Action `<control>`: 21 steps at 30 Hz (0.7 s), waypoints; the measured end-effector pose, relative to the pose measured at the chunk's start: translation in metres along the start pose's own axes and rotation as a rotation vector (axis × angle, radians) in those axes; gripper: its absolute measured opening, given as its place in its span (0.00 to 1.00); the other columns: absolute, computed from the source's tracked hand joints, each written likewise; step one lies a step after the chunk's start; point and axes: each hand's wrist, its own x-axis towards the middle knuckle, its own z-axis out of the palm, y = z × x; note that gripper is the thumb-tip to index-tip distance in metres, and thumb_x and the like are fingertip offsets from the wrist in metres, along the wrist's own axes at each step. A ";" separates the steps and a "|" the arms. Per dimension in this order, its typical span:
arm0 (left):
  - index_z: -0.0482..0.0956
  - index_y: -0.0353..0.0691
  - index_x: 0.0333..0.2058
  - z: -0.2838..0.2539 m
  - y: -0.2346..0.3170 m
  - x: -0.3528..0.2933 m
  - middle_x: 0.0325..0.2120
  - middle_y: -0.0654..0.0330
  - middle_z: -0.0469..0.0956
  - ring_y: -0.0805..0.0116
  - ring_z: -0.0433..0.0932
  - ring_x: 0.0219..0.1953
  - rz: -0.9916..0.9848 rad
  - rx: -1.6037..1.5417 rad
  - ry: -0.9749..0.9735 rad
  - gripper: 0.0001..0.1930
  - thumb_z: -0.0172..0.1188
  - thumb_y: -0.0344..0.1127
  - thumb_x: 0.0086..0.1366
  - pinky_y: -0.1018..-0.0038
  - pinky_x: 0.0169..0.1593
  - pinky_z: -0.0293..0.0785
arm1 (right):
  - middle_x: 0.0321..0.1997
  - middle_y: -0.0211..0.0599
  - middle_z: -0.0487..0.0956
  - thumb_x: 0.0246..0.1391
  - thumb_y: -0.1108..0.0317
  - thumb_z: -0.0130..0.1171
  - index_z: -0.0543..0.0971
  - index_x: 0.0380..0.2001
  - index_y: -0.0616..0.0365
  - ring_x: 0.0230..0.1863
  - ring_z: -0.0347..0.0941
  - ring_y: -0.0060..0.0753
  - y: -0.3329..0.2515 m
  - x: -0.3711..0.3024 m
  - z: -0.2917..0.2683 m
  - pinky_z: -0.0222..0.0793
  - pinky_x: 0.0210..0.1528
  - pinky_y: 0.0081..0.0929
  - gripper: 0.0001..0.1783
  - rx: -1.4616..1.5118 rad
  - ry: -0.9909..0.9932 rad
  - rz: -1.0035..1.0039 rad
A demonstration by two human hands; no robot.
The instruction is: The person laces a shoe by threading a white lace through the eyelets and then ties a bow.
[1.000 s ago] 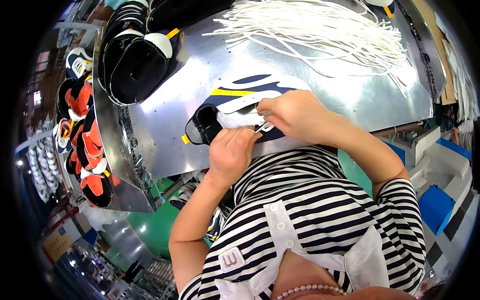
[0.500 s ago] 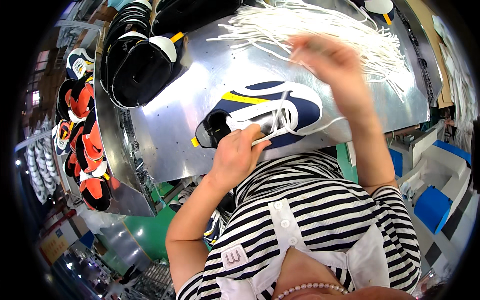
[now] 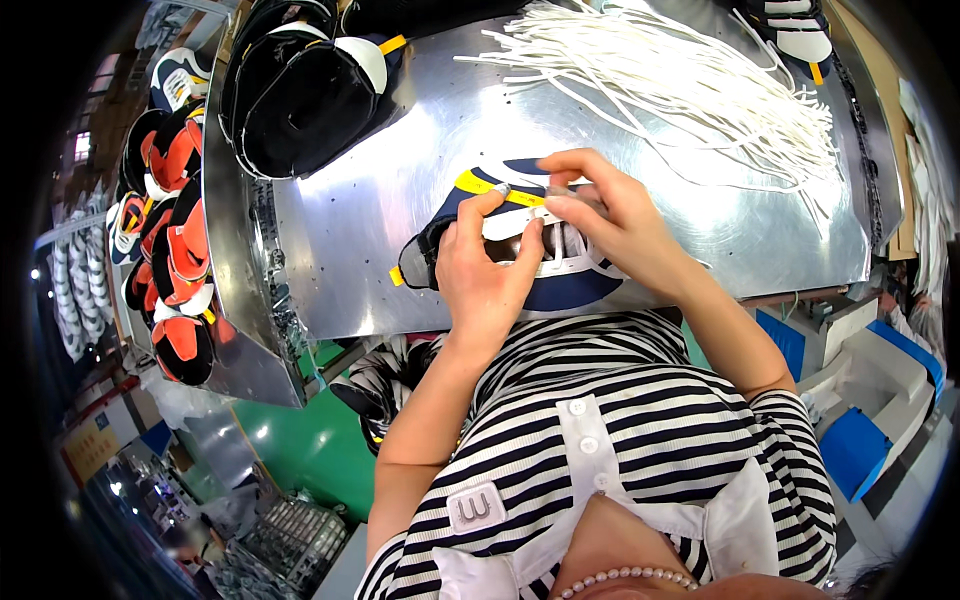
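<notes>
A navy, white and yellow sneaker upper (image 3: 572, 292) lies on its side on the metal table in front of me, its toe to the right. White shoelace (image 3: 572, 252) crosses the opening over the tongue. My left hand (image 3: 480, 262) grips the edge of the opening, fingers on the outer side and thumb by the eyelets. Close beside it, my right hand (image 3: 618, 218) has thumb and fingers pinched at the far eyelet row. What lies between those fingertips is hidden. A yellow heel tab (image 3: 396, 276) sticks out at the left.
Loose white laces (image 3: 690, 90) lie in a bundle on the far side of the metal table (image 3: 350, 290). Black shoe uppers (image 3: 300, 105) stand at the far left. Several orange-lined shoes (image 3: 182, 255) rest on a lower rack at left. Another shoe (image 3: 800, 40) sits far right.
My right hand has come down from near the lace bundle to the shoe's eyelets. My left hand has shifted from the near edge of the opening to grip across it.
</notes>
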 end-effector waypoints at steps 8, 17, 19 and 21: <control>0.71 0.33 0.50 0.001 -0.007 -0.003 0.35 0.56 0.82 0.77 0.79 0.36 0.001 -0.066 -0.030 0.20 0.66 0.26 0.60 0.80 0.41 0.74 | 0.27 0.39 0.80 0.57 0.68 0.60 0.74 0.34 0.57 0.27 0.77 0.45 -0.005 -0.021 -0.010 0.70 0.29 0.38 0.06 -0.493 -0.058 -0.166; 0.70 0.33 0.53 0.006 0.012 -0.009 0.38 0.49 0.77 0.50 0.74 0.37 0.171 0.039 -0.055 0.25 0.61 0.26 0.55 0.59 0.47 0.68 | 0.25 0.41 0.78 0.49 0.67 0.60 0.71 0.33 0.61 0.26 0.78 0.43 0.001 -0.002 0.015 0.72 0.25 0.34 0.12 -0.885 -0.056 -0.401; 0.70 0.34 0.53 0.006 0.002 0.000 0.38 0.48 0.77 0.49 0.74 0.38 0.158 -0.015 0.010 0.25 0.61 0.26 0.54 0.59 0.47 0.68 | 0.26 0.41 0.78 0.46 0.70 0.60 0.70 0.34 0.62 0.26 0.78 0.42 0.003 0.005 0.024 0.72 0.25 0.33 0.13 -0.906 -0.053 -0.432; 0.68 0.33 0.55 0.006 -0.011 0.004 0.39 0.51 0.78 0.62 0.78 0.38 -0.079 -0.200 -0.057 0.25 0.61 0.23 0.56 0.69 0.45 0.73 | 0.27 0.40 0.78 0.49 0.70 0.60 0.72 0.34 0.61 0.26 0.79 0.41 -0.001 0.002 0.009 0.72 0.26 0.34 0.10 -0.846 -0.045 -0.425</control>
